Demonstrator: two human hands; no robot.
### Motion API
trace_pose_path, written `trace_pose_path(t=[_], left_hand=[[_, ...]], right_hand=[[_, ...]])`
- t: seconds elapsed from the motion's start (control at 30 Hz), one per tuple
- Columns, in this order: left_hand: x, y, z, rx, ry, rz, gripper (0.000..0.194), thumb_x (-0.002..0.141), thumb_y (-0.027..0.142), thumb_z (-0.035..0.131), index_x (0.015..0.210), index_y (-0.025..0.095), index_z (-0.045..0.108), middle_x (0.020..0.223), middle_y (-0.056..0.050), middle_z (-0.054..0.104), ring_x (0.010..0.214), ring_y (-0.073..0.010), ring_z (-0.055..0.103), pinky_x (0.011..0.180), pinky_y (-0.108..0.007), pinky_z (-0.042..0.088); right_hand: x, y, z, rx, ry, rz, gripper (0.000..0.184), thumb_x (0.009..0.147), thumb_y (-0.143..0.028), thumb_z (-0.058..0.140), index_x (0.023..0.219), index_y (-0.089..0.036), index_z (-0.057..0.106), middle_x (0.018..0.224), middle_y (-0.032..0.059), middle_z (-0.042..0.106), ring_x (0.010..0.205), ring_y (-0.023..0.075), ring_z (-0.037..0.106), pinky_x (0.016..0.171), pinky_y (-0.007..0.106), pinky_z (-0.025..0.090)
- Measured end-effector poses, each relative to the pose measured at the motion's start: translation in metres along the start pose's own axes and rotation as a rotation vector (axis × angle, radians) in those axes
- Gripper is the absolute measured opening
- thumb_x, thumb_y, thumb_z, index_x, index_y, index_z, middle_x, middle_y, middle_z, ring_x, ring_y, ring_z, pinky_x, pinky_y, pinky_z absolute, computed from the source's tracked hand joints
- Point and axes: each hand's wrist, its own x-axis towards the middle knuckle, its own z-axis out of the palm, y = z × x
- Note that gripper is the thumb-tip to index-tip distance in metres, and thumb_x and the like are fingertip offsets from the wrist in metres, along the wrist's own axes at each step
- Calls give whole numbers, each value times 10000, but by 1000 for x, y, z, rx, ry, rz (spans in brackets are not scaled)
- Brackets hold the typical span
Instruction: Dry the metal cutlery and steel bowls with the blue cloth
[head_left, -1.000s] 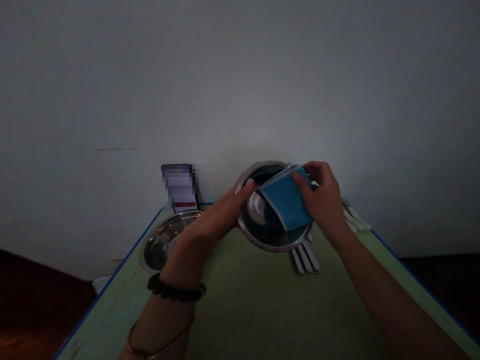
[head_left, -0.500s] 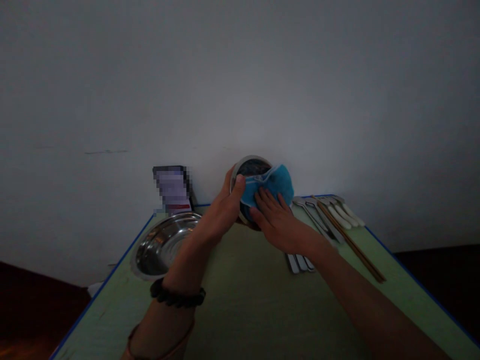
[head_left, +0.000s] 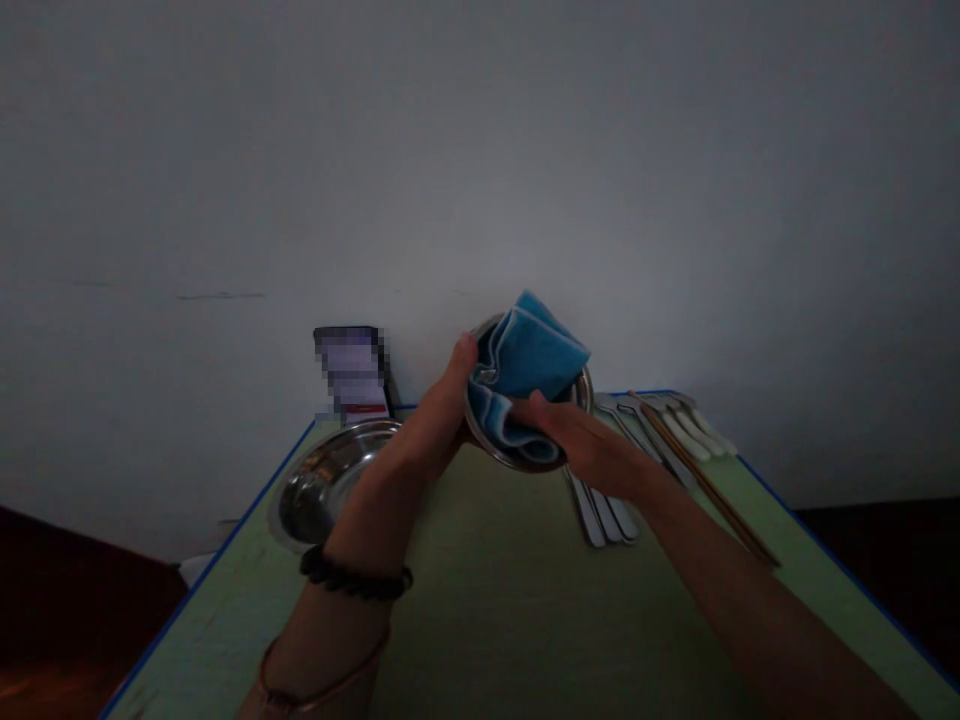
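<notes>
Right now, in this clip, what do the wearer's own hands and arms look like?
The left hand and right hand are ungloved, with no sleeves in view. On the left side are a dark beaded bracelet and, nearer the elbow, a thin reddish-brown band. Nothing worn shows on the right.

The green table point(head_left: 480, 600) carries a basin point(head_left: 300, 505), chopsticks point(head_left: 712, 490) and cutlery point(head_left: 592, 525).

cloth point(head_left: 541, 352): matt fabric | bowl point(head_left: 587, 390): shiny smooth metal | left basin point(head_left: 306, 505): polished glossy metal | near cutlery point(head_left: 603, 517): smooth metal | right chopsticks point(head_left: 716, 491): matt wood | far-right handles point(head_left: 688, 434): smooth, plastic-looking | table point(head_left: 510, 600): smooth, dull | wall point(head_left: 480, 150): matt, faintly scratched
</notes>
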Motion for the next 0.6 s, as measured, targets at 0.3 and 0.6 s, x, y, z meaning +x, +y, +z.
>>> trace_pose_path(t=[0.3,0.6], left_hand=[[-2,3,2,40,-100,-29,607,780,675,299,896,191,647,650,-76,659,626,-222,635,489,-317,498],[-1,-1,3,81,-9,148,511,814,615,324,1085,248,554,974,-74,648,834,-227,630,542,-308,515]], right_hand=[[-3,-5,-25,-368,-33,-14,186,836,-288,463,922,-197,600,949,35,596,848,140,575,780,307,468],[3,9,11,-724,357,71,585,839,-376,419,1319,-57,318,1426,225,184,1345,331,123,1074,539,173]])
